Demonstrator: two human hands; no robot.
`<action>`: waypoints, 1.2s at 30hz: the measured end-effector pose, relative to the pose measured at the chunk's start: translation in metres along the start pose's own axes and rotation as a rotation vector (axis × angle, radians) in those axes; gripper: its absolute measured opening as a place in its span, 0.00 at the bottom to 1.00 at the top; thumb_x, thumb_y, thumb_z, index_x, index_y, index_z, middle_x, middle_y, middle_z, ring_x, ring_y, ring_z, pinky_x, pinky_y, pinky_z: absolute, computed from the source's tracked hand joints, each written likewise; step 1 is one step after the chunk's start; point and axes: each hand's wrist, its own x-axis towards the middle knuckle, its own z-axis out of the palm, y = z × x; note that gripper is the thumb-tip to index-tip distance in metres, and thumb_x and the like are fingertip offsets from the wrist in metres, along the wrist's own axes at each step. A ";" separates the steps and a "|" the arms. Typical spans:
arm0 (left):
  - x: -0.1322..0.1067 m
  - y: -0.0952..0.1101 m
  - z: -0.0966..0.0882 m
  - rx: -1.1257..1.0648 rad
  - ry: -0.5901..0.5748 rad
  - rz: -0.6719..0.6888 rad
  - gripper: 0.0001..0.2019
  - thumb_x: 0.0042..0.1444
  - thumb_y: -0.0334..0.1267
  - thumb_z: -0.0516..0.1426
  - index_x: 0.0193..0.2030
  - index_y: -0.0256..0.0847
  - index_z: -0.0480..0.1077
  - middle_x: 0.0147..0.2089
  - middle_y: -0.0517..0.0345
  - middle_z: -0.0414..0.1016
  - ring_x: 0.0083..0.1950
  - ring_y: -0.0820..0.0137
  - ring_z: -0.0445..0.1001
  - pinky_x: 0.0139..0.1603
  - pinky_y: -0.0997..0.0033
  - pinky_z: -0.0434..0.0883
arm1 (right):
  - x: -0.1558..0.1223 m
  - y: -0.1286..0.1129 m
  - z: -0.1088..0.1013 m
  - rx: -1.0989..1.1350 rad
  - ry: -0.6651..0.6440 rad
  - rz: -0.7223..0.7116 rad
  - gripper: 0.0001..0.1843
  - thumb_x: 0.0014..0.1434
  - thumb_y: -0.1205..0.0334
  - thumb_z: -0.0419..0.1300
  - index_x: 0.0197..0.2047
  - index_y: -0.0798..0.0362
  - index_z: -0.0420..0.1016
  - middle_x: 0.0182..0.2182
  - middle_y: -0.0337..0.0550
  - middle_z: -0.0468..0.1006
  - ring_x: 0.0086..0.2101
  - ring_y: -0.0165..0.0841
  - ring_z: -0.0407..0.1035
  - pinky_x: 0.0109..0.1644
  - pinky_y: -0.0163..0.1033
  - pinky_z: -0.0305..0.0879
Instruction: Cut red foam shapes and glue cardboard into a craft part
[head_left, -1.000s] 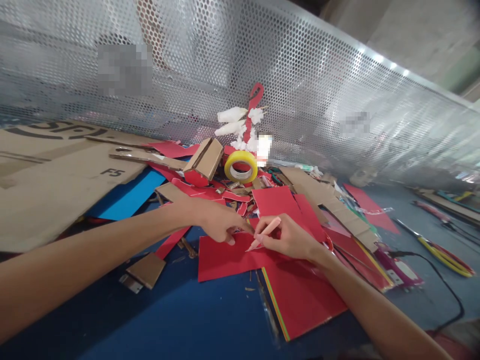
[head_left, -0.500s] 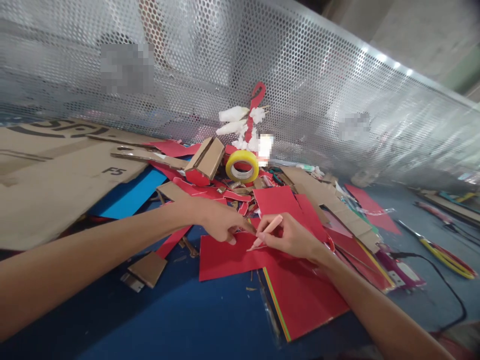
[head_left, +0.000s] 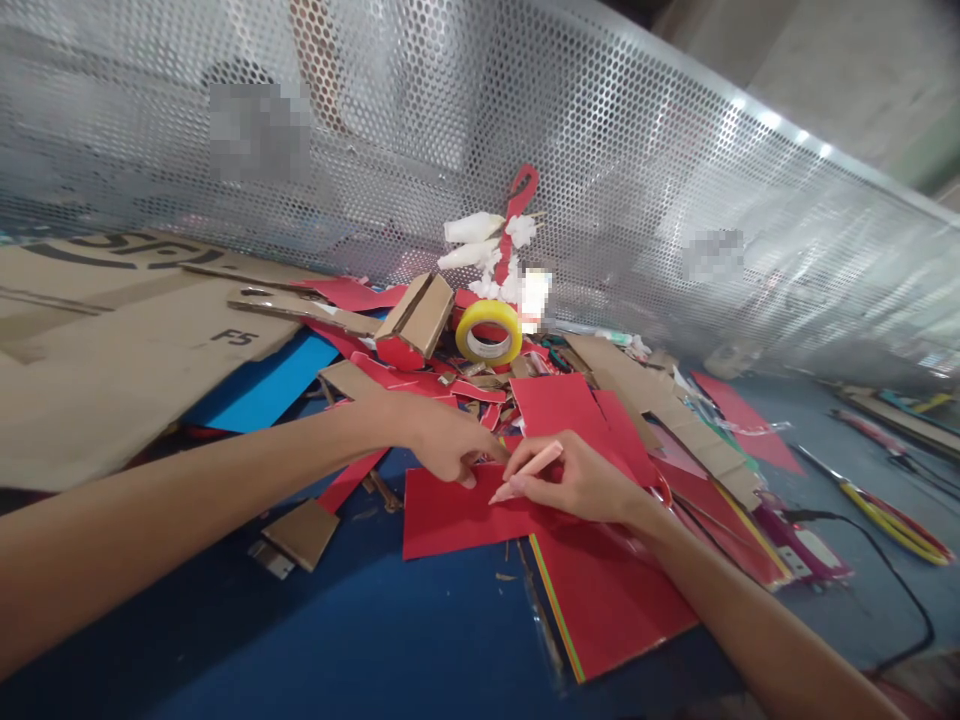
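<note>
Here, slim pale-pink pen (head_left: pixel 541 460), tilted, plain red sheet (head_left: pixel 446 515), straight-edged

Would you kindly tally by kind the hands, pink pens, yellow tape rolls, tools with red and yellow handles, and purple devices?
Hands: 2 (left hand, right hand)
Pink pen: 1
Yellow tape roll: 1
Tool with red and yellow handles: 1
Purple device: 1
Total: 6
</note>
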 end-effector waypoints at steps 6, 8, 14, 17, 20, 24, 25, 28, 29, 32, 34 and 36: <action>0.001 -0.003 0.003 0.009 0.020 -0.012 0.20 0.59 0.40 0.59 0.58 0.47 0.71 0.45 0.55 0.80 0.35 0.67 0.74 0.28 0.73 0.61 | 0.000 -0.002 0.000 -0.003 0.025 0.009 0.10 0.62 0.64 0.63 0.37 0.52 0.88 0.35 0.42 0.82 0.32 0.29 0.70 0.33 0.33 0.61; 0.001 -0.003 0.004 0.002 0.033 -0.020 0.19 0.59 0.40 0.59 0.58 0.47 0.72 0.47 0.54 0.81 0.36 0.66 0.75 0.29 0.73 0.62 | 0.001 -0.004 0.001 0.014 -0.014 -0.009 0.11 0.63 0.62 0.63 0.40 0.51 0.88 0.38 0.43 0.83 0.35 0.30 0.73 0.37 0.33 0.63; 0.003 -0.003 0.002 0.009 -0.019 0.029 0.20 0.59 0.37 0.59 0.59 0.45 0.71 0.44 0.54 0.81 0.36 0.66 0.75 0.31 0.71 0.62 | 0.003 -0.003 0.001 -0.030 0.047 0.036 0.10 0.60 0.67 0.62 0.33 0.53 0.87 0.32 0.40 0.81 0.28 0.27 0.68 0.29 0.32 0.58; 0.004 -0.004 0.002 0.014 -0.001 0.030 0.19 0.59 0.38 0.59 0.57 0.45 0.72 0.43 0.54 0.81 0.36 0.65 0.74 0.31 0.71 0.62 | 0.005 -0.005 0.002 -0.007 0.004 -0.001 0.10 0.63 0.63 0.62 0.37 0.51 0.88 0.36 0.42 0.83 0.33 0.29 0.72 0.35 0.33 0.63; 0.004 -0.005 0.003 0.026 0.012 0.030 0.17 0.59 0.37 0.59 0.55 0.44 0.73 0.42 0.54 0.81 0.36 0.65 0.74 0.30 0.71 0.62 | 0.006 -0.008 0.003 0.026 -0.041 -0.032 0.11 0.64 0.61 0.62 0.40 0.51 0.88 0.39 0.43 0.84 0.37 0.32 0.75 0.41 0.34 0.66; 0.004 -0.006 0.003 0.024 -0.010 0.030 0.17 0.58 0.37 0.59 0.55 0.44 0.73 0.39 0.56 0.80 0.33 0.66 0.74 0.29 0.71 0.62 | 0.007 -0.010 0.003 -0.026 0.029 0.026 0.10 0.60 0.67 0.62 0.34 0.53 0.87 0.33 0.41 0.82 0.30 0.29 0.71 0.32 0.32 0.62; 0.004 -0.006 0.003 0.020 -0.012 0.035 0.17 0.58 0.37 0.59 0.55 0.44 0.73 0.38 0.56 0.80 0.33 0.66 0.74 0.29 0.71 0.62 | 0.007 -0.010 0.003 -0.038 0.034 0.033 0.10 0.59 0.67 0.62 0.34 0.53 0.87 0.32 0.41 0.82 0.29 0.28 0.70 0.31 0.32 0.61; 0.004 -0.005 0.002 0.018 -0.009 0.045 0.16 0.57 0.37 0.60 0.53 0.42 0.73 0.39 0.54 0.81 0.34 0.65 0.75 0.30 0.70 0.63 | 0.008 -0.014 0.004 -0.046 -0.019 0.011 0.11 0.62 0.63 0.62 0.38 0.51 0.88 0.36 0.42 0.83 0.31 0.29 0.70 0.31 0.33 0.60; 0.004 -0.004 0.002 0.020 -0.010 0.038 0.16 0.57 0.37 0.60 0.52 0.41 0.74 0.40 0.53 0.81 0.34 0.64 0.76 0.29 0.70 0.64 | 0.008 -0.015 0.005 -0.047 -0.038 0.000 0.12 0.63 0.62 0.61 0.39 0.50 0.88 0.37 0.43 0.83 0.31 0.29 0.70 0.32 0.33 0.60; 0.003 -0.002 -0.001 0.007 -0.041 0.017 0.17 0.55 0.36 0.61 0.52 0.41 0.73 0.42 0.52 0.82 0.36 0.63 0.77 0.30 0.70 0.65 | 0.009 -0.017 0.006 -0.058 -0.045 0.005 0.12 0.62 0.64 0.61 0.38 0.50 0.88 0.37 0.43 0.83 0.31 0.29 0.70 0.31 0.33 0.60; 0.003 -0.001 -0.002 -0.016 -0.063 0.020 0.18 0.55 0.36 0.61 0.53 0.41 0.73 0.43 0.52 0.82 0.37 0.64 0.77 0.32 0.70 0.67 | 0.009 -0.017 0.006 -0.071 -0.004 0.020 0.11 0.60 0.67 0.61 0.36 0.51 0.88 0.34 0.42 0.82 0.29 0.28 0.69 0.30 0.32 0.59; 0.004 -0.002 -0.003 -0.033 -0.073 0.032 0.18 0.55 0.36 0.61 0.54 0.41 0.72 0.43 0.52 0.82 0.37 0.64 0.77 0.32 0.70 0.67 | 0.009 -0.016 0.005 -0.076 0.017 0.020 0.11 0.59 0.68 0.61 0.34 0.51 0.88 0.33 0.41 0.82 0.30 0.28 0.69 0.31 0.32 0.59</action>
